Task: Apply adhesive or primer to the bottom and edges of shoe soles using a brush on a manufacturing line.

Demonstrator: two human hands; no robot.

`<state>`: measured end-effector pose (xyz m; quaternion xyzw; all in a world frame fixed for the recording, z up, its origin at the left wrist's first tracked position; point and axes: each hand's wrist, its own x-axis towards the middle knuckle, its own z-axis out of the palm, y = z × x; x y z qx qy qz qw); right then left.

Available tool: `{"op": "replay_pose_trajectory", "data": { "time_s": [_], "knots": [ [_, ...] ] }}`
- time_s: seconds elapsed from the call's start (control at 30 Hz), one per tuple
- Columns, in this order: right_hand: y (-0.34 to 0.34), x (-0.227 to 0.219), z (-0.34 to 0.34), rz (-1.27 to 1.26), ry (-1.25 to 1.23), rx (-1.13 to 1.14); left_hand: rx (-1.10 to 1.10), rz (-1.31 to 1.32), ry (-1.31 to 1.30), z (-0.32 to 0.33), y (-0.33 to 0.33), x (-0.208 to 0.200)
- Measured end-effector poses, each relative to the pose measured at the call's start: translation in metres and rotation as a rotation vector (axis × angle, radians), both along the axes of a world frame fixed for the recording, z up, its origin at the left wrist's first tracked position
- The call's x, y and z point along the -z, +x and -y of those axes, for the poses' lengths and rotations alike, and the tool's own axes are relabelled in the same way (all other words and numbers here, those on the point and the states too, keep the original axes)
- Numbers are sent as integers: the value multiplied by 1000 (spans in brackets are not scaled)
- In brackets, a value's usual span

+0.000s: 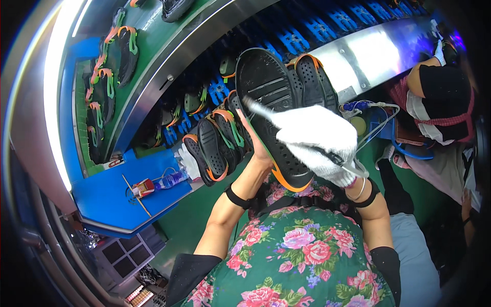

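Observation:
A large black shoe sole (266, 82) with an orange edge at its near end is held up before me, tilted, its ridged inner face toward me. My bare left hand (257, 146) supports it along its left side, fingers closed behind it and partly hidden. In a white knit glove, my right hand (319, 135) is closed around a slim brush (261, 109), its tip over the sole's left part. Whether the tip touches the sole I cannot tell. A grey tube (359, 168) loops at the right wrist. Black shoes with orange trim (309, 82) stand just behind the sole.
More black shoes (212, 148) cluster left of my hands. A curved conveyor (169, 61) with metal edging carries shoes, and blue racks (294, 41) run behind. At left, a blue table (112, 197) holds a bottle (173, 179) and a small red box (143, 188). Another person (445, 97) works at right.

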<state>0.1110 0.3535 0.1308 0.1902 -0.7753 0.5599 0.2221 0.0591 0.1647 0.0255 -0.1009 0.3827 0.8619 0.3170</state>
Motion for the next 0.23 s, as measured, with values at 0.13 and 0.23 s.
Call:
{"op": "replay_pose_trajectory", "data": {
  "time_s": [0.13, 0.23],
  "knots": [
    [3, -1, 24, 138, -73, 64, 63, 74, 90, -2, -6, -5],
    [3, 17, 17, -87, 107, -79, 213, -9, 229, 2, -18, -2]
  ]
}}
